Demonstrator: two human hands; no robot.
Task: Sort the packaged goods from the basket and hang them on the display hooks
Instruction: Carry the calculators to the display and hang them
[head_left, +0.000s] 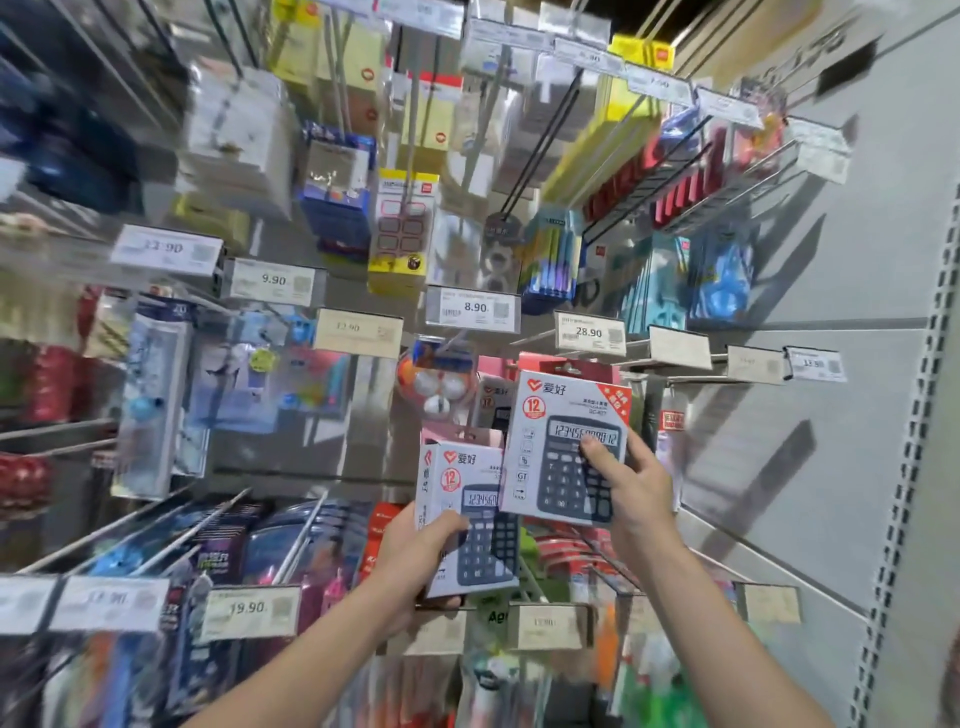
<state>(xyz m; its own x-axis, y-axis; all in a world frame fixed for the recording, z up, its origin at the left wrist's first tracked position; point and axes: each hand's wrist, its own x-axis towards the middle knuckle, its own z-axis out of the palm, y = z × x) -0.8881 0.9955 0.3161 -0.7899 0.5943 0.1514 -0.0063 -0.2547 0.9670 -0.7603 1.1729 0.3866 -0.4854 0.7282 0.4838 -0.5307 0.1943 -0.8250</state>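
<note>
At a rack (857, 291) tagged 28.90, hands (415, 551) (636, 488) hold 爱好 calculator boxes (467, 519) (561, 447).

White calculator boxes (566, 447), red badges

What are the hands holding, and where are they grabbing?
The left hand grips the lower calculator box by its lower left side. The right hand grips the upper calculator box at its lower right, thumb on the front.

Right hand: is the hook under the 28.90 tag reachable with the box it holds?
Likely yes. The right hand grips the box with its top just under the 28.90 tag, nothing between. A pink pack sits behind; hook tip blurred. The left hand holds a lower box.
</note>
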